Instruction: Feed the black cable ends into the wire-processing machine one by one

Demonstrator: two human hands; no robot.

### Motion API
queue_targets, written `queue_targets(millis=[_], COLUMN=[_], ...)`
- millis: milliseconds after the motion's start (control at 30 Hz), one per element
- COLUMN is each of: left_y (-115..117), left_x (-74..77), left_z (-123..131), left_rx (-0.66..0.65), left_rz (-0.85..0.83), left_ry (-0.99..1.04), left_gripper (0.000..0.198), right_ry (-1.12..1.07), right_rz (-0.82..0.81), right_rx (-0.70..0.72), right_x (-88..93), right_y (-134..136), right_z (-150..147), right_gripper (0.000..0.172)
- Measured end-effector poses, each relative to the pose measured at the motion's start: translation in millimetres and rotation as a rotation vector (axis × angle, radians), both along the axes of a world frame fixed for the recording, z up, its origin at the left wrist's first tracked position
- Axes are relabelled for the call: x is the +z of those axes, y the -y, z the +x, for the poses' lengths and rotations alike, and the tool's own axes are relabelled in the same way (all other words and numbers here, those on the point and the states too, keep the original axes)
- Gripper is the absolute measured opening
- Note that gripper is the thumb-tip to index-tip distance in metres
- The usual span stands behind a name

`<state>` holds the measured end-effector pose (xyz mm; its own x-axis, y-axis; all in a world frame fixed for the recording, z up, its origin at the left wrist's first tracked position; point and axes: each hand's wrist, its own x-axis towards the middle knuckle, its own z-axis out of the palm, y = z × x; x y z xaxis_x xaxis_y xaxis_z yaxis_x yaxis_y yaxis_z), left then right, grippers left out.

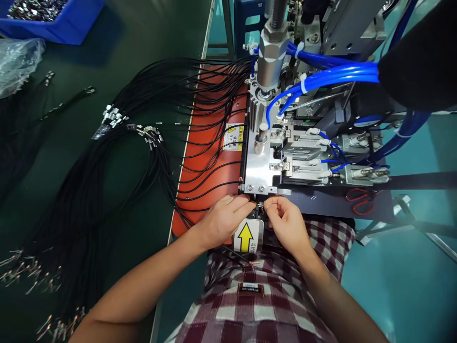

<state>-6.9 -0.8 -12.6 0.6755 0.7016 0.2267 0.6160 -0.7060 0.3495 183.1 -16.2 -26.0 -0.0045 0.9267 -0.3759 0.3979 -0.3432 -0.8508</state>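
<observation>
Many cables (200, 153) already meet the machine (255, 171) beyond left fingers (246, 208) and right fingers (274, 202), pinched on one connector (260, 205); leftward, a bundle (89, 181) seems pending.

Below the metal plate (255, 170), fingers (243, 206) are partly hiding a connector (260, 205); left of the plate, a blue bin (75, 27) is being cropped.

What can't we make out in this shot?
All from the head view:
Small metal piece: too small, partly covered by fingers; whether the left hand and right hand grip or merely touch it is unclear.
Machine-side ends of the black cables: hidden by the machine.
Blue bin: cut off by the top edge.
Plastic bag: cut off by the left edge.
Warning label: fine print too small.
</observation>
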Motion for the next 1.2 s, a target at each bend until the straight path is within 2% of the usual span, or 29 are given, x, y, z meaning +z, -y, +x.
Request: queue_targets(millis=[133,333,467,600,700,1200], left_y=[-0.5,-0.4,-0.1,0.1,0.1,-0.1], left_x=[0.3,0.9,1.8,0.8,0.5,0.2], left_z=[0.5,0.8,0.8,0.8,0.9,0.1], left_rx=[-0.007,0.001,-0.005,0.000,0.005,-0.005], left_rz=[0.001,0.001,-0.009,-0.005,-0.008,-0.012], left_ry=[0.029,0.032,0.029,0.026,0.023,0.024], left_gripper=[0.030,0.029,0.029,0.029,0.031,0.030], right_ry=[-0.136,-0.277,-0.034,0.242,0.285,-0.086], right_rz=[-0.049,-0.044,0.177,0.457,0.524,0.171], right_rx=[-0.096,-0.139,-0.117,0.032,0.132,-0.033], right_x=[-7.9,-7.6,-3.5,2.5,4.4,-4.6], right_y=[9.1,26.2,24.8,19.8,14.8,8.6], right_z=[6.5,-3.9,-8.8,-4.3,-0.2,-0.7], right_gripper=[0.021,0.021,0.013,0.010,0.010,0.014])
